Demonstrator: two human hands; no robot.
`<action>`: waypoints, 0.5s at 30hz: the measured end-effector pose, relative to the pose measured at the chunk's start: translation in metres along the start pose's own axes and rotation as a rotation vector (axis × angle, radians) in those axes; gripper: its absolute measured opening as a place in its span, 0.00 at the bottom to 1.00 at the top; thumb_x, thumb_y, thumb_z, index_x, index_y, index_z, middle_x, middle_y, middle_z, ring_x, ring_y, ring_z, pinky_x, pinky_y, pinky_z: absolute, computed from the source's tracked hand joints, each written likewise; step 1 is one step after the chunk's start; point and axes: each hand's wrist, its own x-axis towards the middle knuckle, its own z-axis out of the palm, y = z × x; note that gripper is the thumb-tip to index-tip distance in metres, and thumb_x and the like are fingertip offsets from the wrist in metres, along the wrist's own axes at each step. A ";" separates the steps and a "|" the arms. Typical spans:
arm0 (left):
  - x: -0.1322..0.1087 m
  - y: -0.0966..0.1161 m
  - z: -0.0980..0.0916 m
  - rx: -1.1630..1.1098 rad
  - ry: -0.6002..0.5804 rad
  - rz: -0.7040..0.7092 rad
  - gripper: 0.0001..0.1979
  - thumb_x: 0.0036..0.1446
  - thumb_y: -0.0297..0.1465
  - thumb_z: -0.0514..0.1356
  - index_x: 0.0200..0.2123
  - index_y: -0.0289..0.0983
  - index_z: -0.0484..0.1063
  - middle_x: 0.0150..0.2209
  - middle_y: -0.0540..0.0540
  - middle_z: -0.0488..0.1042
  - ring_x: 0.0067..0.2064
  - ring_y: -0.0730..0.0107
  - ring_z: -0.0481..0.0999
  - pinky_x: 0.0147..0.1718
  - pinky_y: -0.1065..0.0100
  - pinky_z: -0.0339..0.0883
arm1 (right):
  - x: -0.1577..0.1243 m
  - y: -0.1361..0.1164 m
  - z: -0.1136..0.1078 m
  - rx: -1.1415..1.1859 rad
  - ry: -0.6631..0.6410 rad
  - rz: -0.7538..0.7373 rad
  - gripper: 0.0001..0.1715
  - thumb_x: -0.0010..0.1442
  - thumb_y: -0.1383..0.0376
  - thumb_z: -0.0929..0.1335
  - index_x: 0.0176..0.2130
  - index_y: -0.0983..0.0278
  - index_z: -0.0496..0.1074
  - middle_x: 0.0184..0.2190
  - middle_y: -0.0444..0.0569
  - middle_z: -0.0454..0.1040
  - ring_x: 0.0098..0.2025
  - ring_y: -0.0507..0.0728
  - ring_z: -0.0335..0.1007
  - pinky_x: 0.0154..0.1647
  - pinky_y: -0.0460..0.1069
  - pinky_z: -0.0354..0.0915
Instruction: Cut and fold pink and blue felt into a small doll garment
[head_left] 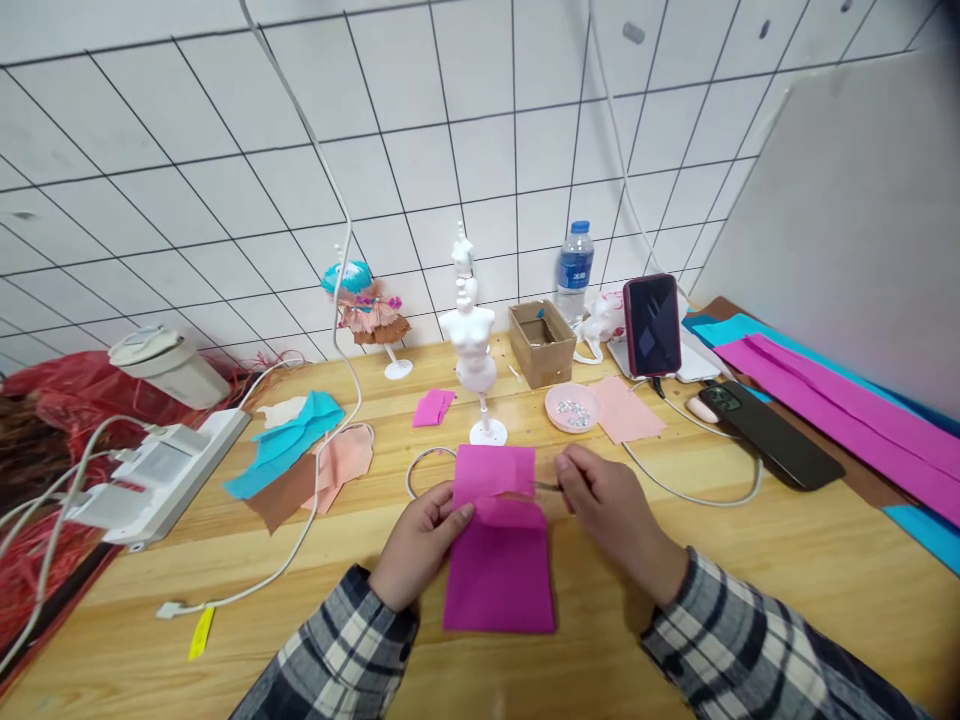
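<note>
A folded magenta crepe paper sheet (499,575) lies on the table in front of me, its upper part parted along a crosswise slit. My left hand (424,540) pinches the paper's left edge between thumb and fingers. At the right edge, my right hand (600,495) is closed round a slim, dark, blade-like tool (547,487). The tool's tip points left into the fold; its far end is hidden by the paper and the handle by my fingers. Just beyond the paper stands a white mini dress form (471,340). A small magenta piece (433,407) lies to its left.
Behind are a dressed doll form (371,310), a cardboard box (541,345), a pink dish of small shiny bits (573,408) and a water bottle (575,265). Phones (772,432) and paper strips (840,390) lie right. A white cable (300,540) crosses the left, near a power strip (176,480).
</note>
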 end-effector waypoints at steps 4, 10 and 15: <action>-0.001 -0.003 0.003 0.042 0.010 0.033 0.23 0.52 0.40 0.67 0.49 0.36 0.73 0.45 0.41 0.79 0.46 0.58 0.78 0.47 0.61 0.71 | -0.006 -0.009 0.008 -0.156 -0.149 -0.074 0.20 0.68 0.56 0.56 0.31 0.61 0.67 0.23 0.45 0.73 0.24 0.54 0.65 0.26 0.49 0.44; -0.002 -0.005 0.008 0.069 0.068 0.068 0.24 0.48 0.37 0.69 0.47 0.35 0.72 0.47 0.41 0.78 0.47 0.57 0.78 0.48 0.60 0.70 | -0.004 -0.012 0.012 -0.252 -0.230 -0.030 0.21 0.69 0.56 0.55 0.34 0.61 0.69 0.27 0.48 0.76 0.28 0.55 0.69 0.27 0.49 0.44; -0.003 -0.007 0.016 -0.020 0.083 0.113 0.30 0.48 0.35 0.69 0.54 0.37 0.66 0.48 0.40 0.77 0.48 0.58 0.77 0.48 0.61 0.70 | -0.006 -0.010 0.016 -0.216 -0.249 -0.053 0.22 0.70 0.55 0.53 0.37 0.61 0.68 0.29 0.49 0.77 0.30 0.56 0.70 0.28 0.49 0.47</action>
